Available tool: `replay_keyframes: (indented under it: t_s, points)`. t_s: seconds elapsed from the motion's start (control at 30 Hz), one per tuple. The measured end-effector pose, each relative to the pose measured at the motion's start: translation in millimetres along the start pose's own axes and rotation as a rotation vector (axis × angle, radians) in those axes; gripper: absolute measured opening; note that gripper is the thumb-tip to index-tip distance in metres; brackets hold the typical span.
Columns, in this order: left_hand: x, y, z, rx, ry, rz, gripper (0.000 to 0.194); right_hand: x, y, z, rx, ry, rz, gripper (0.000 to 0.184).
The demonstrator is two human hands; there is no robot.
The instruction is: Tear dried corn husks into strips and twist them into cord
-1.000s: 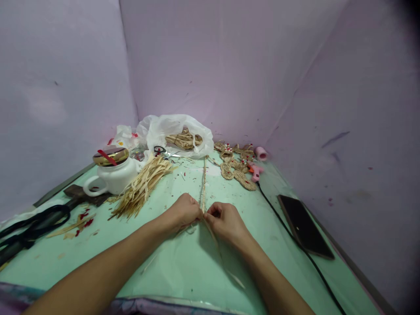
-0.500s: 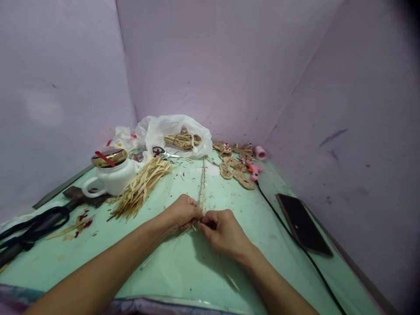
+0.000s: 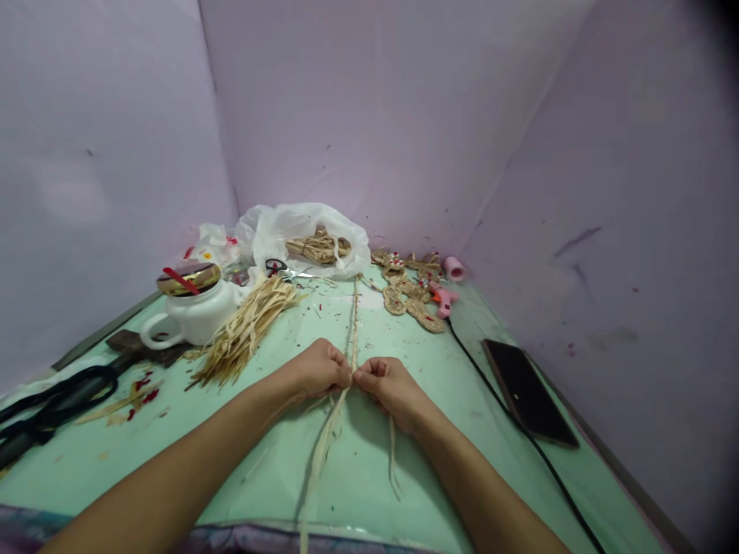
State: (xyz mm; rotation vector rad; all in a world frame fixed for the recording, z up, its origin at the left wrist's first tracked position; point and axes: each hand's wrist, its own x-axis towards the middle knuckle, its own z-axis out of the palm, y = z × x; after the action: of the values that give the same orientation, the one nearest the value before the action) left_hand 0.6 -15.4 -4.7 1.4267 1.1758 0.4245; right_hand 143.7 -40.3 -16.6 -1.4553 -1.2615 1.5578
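A thin straw braid [image 3: 356,319] runs from near the plastic bag straight toward me. At its near end my left hand [image 3: 324,369] is closed, fingers pinching the straw strands from the left. My right hand [image 3: 388,386] pinches strands from the other side, its fingertips almost touching the left ones. One long pale straw strand [image 3: 316,462] trails from between the hands to the table's front edge. A thinner strand [image 3: 393,458] hangs below the right hand. The exact crossing of the strands is hidden by my fingers.
Left of the hands lie a bundle of straw [image 3: 248,327], a white lidded mug [image 3: 202,312], a hammer [image 3: 124,350] and large black-handled scissors [image 3: 58,404]. A plastic bag [image 3: 265,238] and coiled braided pieces [image 3: 426,314] lie behind. A pink glue gun [image 3: 444,298] and phone [image 3: 530,392] are right.
A long pale strand now stretches toward me between the hands. The fingers have shifted slightly upward along the braid, and the strand under my right hand hangs differently.
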Motion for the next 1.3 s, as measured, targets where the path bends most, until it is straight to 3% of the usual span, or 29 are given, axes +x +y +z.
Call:
replay_keyframes:
  t_s: [0.17, 0.47, 0.57, 0.67, 0.77, 0.83, 0.93, 1.07, 1.17, 1.3]
  points:
    - [-11.3, 6.0, 1.4, 0.404, 0.129, 0.051, 0.014, 1.2, 3.8, 0.1, -0.025, 0.022, -0.018, 0.014]
    - [-33.6, 6.8, 33.0, 0.778, 0.325, 0.195, 0.016, 0.4, 7.4, 8.0, 0.099, 0.080, -0.027, 0.007]
    - [-32.0, 10.4, 24.5, 0.675, 0.288, 0.204, 0.020, 0.0, 6.6, 7.6, 0.138, 0.051, -0.028, 0.008]
    - [-22.3, 14.0, 8.7, 0.325, 0.310, 0.090, 0.021, -0.2, 5.1, 4.6, 0.176, -0.015, -0.016, 0.014]
    - [-11.9, 12.9, 1.7, -0.053, 0.125, -0.100, 0.017, -0.2, 3.8, 1.3, 0.208, -0.080, -0.018, 0.018]
    - [-7.5, 10.1, 3.6, -0.190, -0.003, -0.169, 0.015, 0.4, 3.6, -0.1, 0.207, -0.108, -0.031, 0.017]
    - [-4.9, 6.3, 9.3, -0.178, 0.050, -0.200, 0.016, 2.5, 5.6, -2.3, 0.087, -0.100, -0.061, 0.011]
    - [-3.7, 4.8, 13.7, -0.012, 0.122, -0.194, 0.019, 4.1, 10.3, -7.7, -0.293, 0.019, -0.243, 0.002]
    - [-2.2, 3.8, 16.2, 0.043, 0.165, -0.152, 0.017, -0.5, 10.2, -11.0, -0.539, 0.135, -0.292, 0.010]
    - [-0.9, 0.3, 19.2, 0.025, 0.197, -0.122, 0.017, -12.8, 7.5, -6.4, -0.624, 0.160, -0.290, 0.015]
